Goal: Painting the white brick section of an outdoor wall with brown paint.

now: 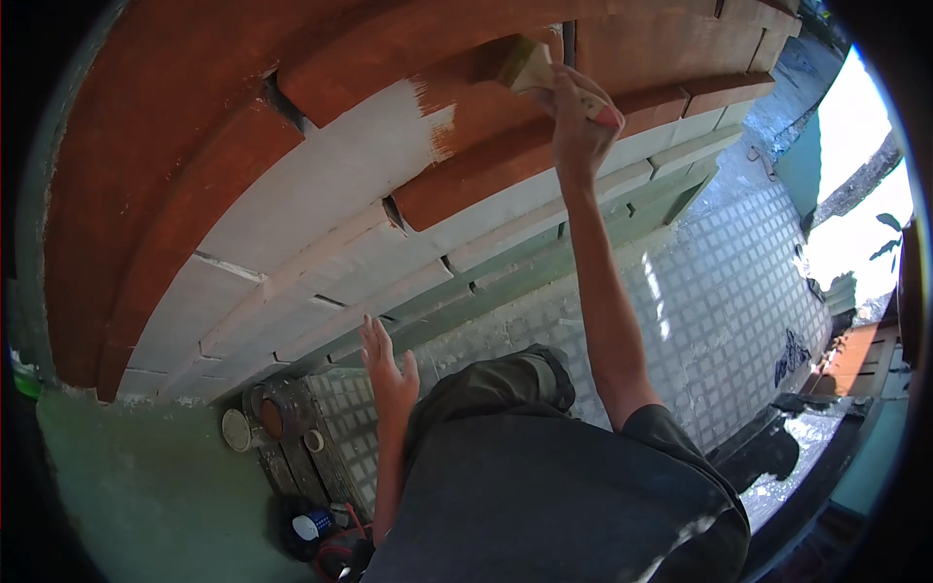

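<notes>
My right hand [583, 131] grips the handle of a wide flat paintbrush [531, 67], its dark bristles pressed to the wall high up. Around the bristles spreads reddish-brown paint [481, 109] with a ragged, streaky edge. Left of that edge lies a whitish unpainted wall panel [342, 175]. A raised brown moulding [481, 175] runs under the panel, and pale mouldings [313, 262] follow lower down. My left hand [390, 368] holds nothing; its fingers are raised and apart near the lower pale mouldings. Whether it touches the wall I cannot tell.
Below left, a wooden bench [295, 466] bears an open can of brown paint [272, 419] and a round lid [237, 430]. A blue-and-white cup [312, 525] and red hose [335, 550] lie nearby. Patterned floor tiles [721, 291] stretch right; a dark cloth [791, 357] lies there.
</notes>
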The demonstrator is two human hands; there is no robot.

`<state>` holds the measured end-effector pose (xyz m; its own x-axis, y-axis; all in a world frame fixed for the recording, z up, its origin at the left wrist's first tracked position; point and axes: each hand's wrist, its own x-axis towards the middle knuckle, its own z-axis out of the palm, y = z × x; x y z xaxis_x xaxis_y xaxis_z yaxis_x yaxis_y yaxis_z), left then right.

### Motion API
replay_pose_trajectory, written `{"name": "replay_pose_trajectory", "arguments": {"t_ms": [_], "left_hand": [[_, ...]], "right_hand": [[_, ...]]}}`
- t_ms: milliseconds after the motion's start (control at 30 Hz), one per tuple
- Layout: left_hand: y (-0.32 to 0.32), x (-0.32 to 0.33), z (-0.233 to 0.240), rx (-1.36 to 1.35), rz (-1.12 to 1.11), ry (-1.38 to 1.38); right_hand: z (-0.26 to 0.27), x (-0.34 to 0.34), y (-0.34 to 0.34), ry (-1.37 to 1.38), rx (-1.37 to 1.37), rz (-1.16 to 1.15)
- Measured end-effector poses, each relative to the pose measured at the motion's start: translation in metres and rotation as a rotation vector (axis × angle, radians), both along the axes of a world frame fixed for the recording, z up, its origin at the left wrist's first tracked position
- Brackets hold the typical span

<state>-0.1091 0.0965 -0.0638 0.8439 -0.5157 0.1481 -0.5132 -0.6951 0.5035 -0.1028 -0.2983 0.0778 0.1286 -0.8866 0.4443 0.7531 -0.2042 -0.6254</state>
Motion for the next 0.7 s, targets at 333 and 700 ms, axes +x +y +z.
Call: {"name": "replay_pose_trajectory", "arguments": {"t_ms": [333,700], "left_hand": [[-0.002,-0.002,-0.005,0.03,-0.046,-0.008],[-0.004,-0.008,-0.013,0.043,-0.065,0.011]], "right_hand": [[0.016,0.024,0.08,-0.166,0.478,0.227],[0.029,-0.01,-0.023,-0.237,0.41,0.042]]}}
